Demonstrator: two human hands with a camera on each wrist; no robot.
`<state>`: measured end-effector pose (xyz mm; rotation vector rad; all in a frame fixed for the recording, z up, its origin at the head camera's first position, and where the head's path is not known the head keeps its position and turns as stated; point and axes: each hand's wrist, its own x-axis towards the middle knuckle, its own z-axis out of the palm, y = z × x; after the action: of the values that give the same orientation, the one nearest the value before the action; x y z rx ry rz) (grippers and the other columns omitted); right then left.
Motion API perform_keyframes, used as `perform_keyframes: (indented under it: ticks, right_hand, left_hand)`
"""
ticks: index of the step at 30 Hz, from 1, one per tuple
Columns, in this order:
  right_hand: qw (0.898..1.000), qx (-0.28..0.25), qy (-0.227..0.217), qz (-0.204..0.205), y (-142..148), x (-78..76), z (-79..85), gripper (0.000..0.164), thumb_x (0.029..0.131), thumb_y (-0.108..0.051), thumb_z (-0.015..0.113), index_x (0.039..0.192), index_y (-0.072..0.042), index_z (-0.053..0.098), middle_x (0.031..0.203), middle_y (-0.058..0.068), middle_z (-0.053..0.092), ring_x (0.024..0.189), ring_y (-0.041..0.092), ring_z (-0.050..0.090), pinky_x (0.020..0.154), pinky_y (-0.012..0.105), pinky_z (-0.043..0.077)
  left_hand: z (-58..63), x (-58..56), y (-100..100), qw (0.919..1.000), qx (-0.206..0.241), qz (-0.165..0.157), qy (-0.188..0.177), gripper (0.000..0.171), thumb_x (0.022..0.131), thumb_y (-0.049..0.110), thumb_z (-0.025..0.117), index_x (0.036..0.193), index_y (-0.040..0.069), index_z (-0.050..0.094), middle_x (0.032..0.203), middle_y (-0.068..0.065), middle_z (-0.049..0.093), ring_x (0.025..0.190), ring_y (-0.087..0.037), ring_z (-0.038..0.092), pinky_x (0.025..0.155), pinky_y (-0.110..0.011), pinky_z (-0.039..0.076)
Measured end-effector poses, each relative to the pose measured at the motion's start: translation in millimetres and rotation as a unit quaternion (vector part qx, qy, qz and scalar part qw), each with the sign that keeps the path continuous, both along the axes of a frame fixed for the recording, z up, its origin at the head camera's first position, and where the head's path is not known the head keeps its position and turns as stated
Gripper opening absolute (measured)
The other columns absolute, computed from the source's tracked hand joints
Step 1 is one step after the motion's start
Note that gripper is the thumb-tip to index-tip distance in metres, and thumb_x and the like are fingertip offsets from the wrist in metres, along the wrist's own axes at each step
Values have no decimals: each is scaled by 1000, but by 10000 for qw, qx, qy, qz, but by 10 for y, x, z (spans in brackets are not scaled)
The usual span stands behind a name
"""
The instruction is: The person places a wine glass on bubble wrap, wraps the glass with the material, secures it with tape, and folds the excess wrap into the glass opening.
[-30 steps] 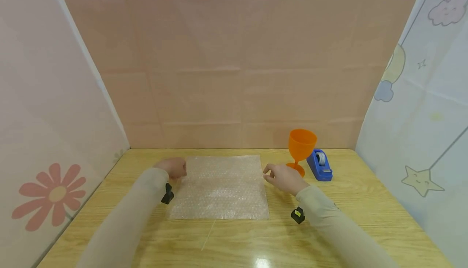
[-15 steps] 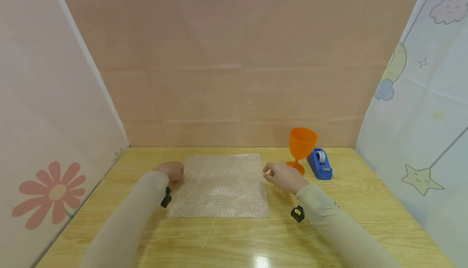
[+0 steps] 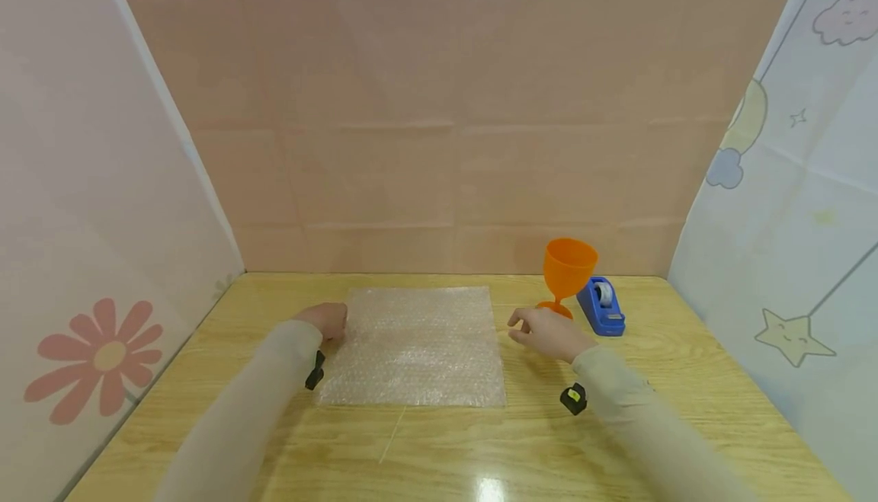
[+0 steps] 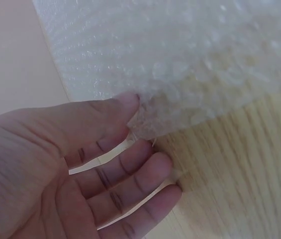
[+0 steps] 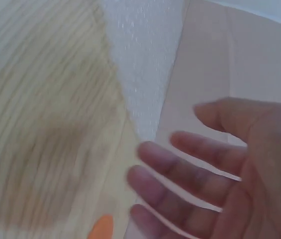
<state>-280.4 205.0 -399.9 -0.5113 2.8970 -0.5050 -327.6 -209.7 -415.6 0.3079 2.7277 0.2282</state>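
Note:
A sheet of clear bubble wrap (image 3: 418, 350) lies flat on the wooden table. At its left edge my left hand (image 3: 325, 321) pinches the sheet; in the left wrist view, the thumb (image 4: 126, 103) lies over the bubble wrap's border, with the index finger beneath. My right hand (image 3: 549, 332) hovers past the right edge, apart from the sheet. Its fingers (image 5: 157, 157) are loosely bent and spread, with nothing between them. Just behind this hand stands an orange goblet (image 3: 569, 267), upright, its foot partly covered by the hand.
To the goblet's right sits a blue tape dispenser (image 3: 607, 319) with a roll of tape in it. A pinkish backdrop (image 3: 453, 144) rises along the table's far edge. Patterned cloth walls flank both sides. Bare wood (image 3: 425, 456) shows in front of the sheet.
My right hand has drawn away to the right from the bubble wrap's edge. The left hand shifted slightly left, then stayed at the sheet's left edge. Goblet and dispenser keep their places.

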Motion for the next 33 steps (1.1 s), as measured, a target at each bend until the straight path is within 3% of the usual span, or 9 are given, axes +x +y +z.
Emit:
perform_keyframes:
  ticks: [6,12,16,20,23,27,33]
  right_hand:
    - [9925,-134,-1207,103,440,22,149,38,97,-34,58,122,-5,58,101,6,66,83,19,63,78,40,53]
    - [9752,-1225,-1805,-374,753,-61,201,45,100,-31,53,126,6,51,112,22,63,96,32,65,86,46,54]
    - [9646,-1651,-1705,-1151,818,-100,118,51,99,-27,54,127,15,44,117,28,59,100,34,63,88,46,54]
    - [9585,-1905,-1304,-1672,814,-154,9,57,99,-24,52,132,20,36,127,36,50,106,40,61,90,47,53]
    - [9486,-2303,-1048,-1899,789,-220,-85,56,99,-21,52,134,20,34,133,37,44,110,41,58,91,45,53]
    - [9312,-2891,-799,-2069,756,-321,-213,49,97,-15,57,131,16,40,131,34,48,109,37,59,91,40,53]
    - [9219,-3105,-553,-2250,755,-449,-352,45,93,-10,62,126,16,48,127,32,53,109,36,59,95,44,51]
  left_hand:
    - [34,15,13,9999,-66,-74,-15,15,85,-2,57,77,7,48,66,-3,43,61,-16,38,56,-27,33]
    - [47,24,13,9999,-63,-139,10,27,82,-4,57,65,11,44,57,1,36,53,-14,32,50,-25,28]
    - [24,-17,29,9998,-105,-151,-7,28,81,-6,57,62,11,44,55,1,36,51,-13,31,49,-25,26]
    - [11,-52,40,9997,-158,-129,-114,28,81,-6,56,59,9,47,53,0,38,49,-14,33,48,-25,28]
    - [17,-61,32,9996,-115,-194,-158,28,79,-5,56,57,10,47,50,0,39,47,-13,34,45,-25,29]
    - [29,-58,36,9996,-127,-203,-123,27,80,-4,57,58,9,47,52,0,39,48,-14,35,47,-26,30]
    - [43,4,59,9997,-202,-159,4,22,86,0,62,68,7,51,58,-1,42,53,-15,38,53,-27,33]
